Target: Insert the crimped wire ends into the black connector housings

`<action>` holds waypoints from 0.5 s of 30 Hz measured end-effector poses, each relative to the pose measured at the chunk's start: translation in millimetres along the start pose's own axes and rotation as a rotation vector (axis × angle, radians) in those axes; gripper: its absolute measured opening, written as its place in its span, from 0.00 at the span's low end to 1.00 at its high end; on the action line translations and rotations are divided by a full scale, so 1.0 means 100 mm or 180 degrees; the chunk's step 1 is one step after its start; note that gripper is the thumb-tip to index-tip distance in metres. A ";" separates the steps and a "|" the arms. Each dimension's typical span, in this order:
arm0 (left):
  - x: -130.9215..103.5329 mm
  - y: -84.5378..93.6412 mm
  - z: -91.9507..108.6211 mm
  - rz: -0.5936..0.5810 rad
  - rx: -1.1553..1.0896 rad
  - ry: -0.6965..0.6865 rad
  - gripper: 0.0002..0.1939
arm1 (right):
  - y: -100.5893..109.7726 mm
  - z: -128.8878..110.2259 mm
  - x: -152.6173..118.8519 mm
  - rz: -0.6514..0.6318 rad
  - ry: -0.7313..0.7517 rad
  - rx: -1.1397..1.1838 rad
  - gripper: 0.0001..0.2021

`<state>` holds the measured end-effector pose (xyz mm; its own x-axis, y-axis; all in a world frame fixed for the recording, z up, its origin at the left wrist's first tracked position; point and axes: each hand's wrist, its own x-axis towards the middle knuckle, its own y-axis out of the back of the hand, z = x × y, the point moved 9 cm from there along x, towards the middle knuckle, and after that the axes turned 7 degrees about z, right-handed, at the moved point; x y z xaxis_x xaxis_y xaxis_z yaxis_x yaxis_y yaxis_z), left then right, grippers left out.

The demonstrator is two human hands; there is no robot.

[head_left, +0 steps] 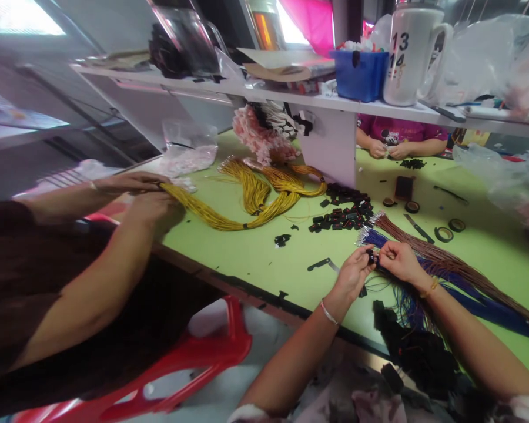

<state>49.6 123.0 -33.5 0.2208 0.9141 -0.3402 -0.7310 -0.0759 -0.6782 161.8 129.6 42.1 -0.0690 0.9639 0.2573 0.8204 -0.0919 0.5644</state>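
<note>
A small black connector (372, 257) is pinched in the fingers of my left hand (352, 273), over the green table (238, 258). My right hand (401, 261) is closed at the connector's right side; what its fingertips hold is too small to make out. Just behind my hands lie blue wires (379, 238) with silvery ends, and brown wires (441, 255) run beside them to the right. Many black connectors (346, 217) are piled beyond my left hand. More black connectors (417, 349) with wires attached hang at the table edge, near my right forearm.
At left, a person's hands (150, 194) hold a yellow wire bundle (211, 217). A craft knife (418, 228), tape rolls (444, 234) and a folded blade (320, 264) lie on the table. Another person's hands (388, 150) are across it. A shelf (291, 98) spans above; a red stool (203, 358) stands left.
</note>
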 end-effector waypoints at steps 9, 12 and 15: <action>-0.04 0.00 0.05 0.0082 0.0202 -0.0098 0.16 | 0.02 0.01 -0.01 0.0141 -0.0017 -0.0162 0.07; -0.04 -0.01 0.06 0.0080 0.0298 -0.0156 0.16 | 0.01 0.01 -0.01 0.0151 -0.0047 -0.0221 0.06; -0.06 -0.02 0.08 0.0094 0.0501 -0.0294 0.17 | -0.03 0.02 -0.02 0.0192 -0.0069 -0.0220 0.06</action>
<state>44.5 121.1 -24.7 0.1428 0.9456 -0.2922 -0.8299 -0.0465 -0.5559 160.6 128.0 38.4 -0.0078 0.9612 0.2758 0.7814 -0.1662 0.6014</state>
